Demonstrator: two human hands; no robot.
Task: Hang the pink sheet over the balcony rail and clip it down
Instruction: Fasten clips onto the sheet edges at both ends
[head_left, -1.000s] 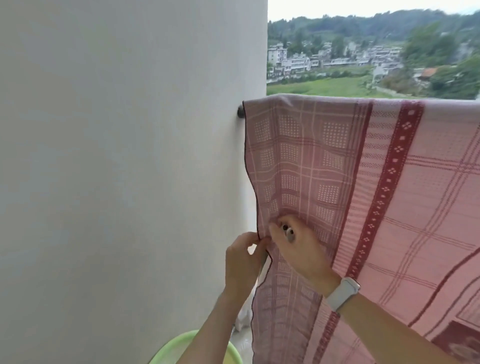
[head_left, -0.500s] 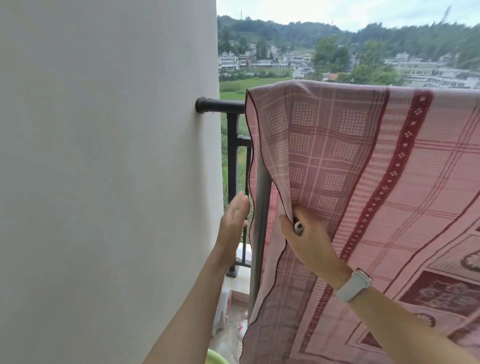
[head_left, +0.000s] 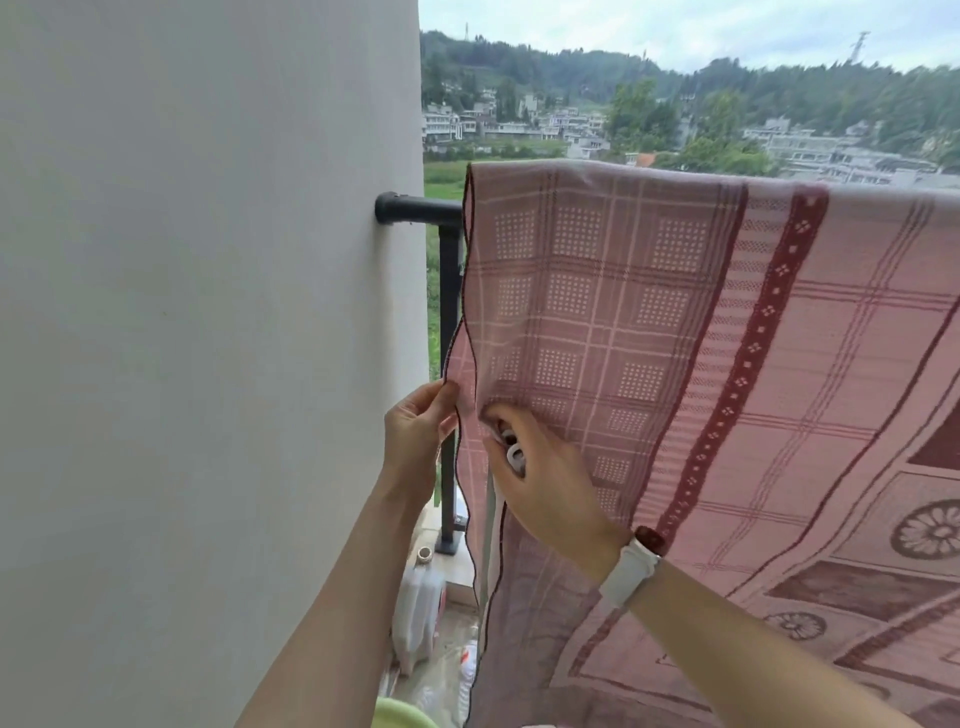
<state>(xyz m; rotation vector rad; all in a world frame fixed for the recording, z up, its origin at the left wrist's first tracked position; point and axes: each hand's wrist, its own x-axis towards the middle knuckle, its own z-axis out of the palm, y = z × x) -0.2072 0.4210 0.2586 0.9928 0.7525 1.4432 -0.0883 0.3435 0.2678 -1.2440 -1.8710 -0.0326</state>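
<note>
From the head camera, a big white wall (head_left: 197, 312) fills the left side. A black balcony rail (head_left: 418, 208) sticks out of the wall, and one black post (head_left: 450, 364) goes down from it to the floor. The pink sheet (head_left: 675, 338) hangs over the rail and hides most of it; only the short bit next to the wall shows. The sheet has squares, dots, one dark red stripe and flower circles on it. It also covers most of the view down to the floor.

There are two hands. The left hand (head_left: 415, 436) pinches the wavy left edge of the sheet between thumb and fingers. The right hand (head_left: 545, 478) is just beside it, touching the sheet, with its fingers curled around small white clips (head_left: 514, 454). There look to be two of them, but they are partly hidden, so the count is not sure. One white watch (head_left: 631, 569) sits on the right wrist.

Down low by the post stands one white jug (head_left: 418, 618) on the floor, with a small white ring-shaped thing (head_left: 425, 554) near the foot of the post. A bit of a green tub (head_left: 400, 717) peeks in at the bottom edge.

Far off behind the rail are many white houses (head_left: 519, 127), green trees and hills.
</note>
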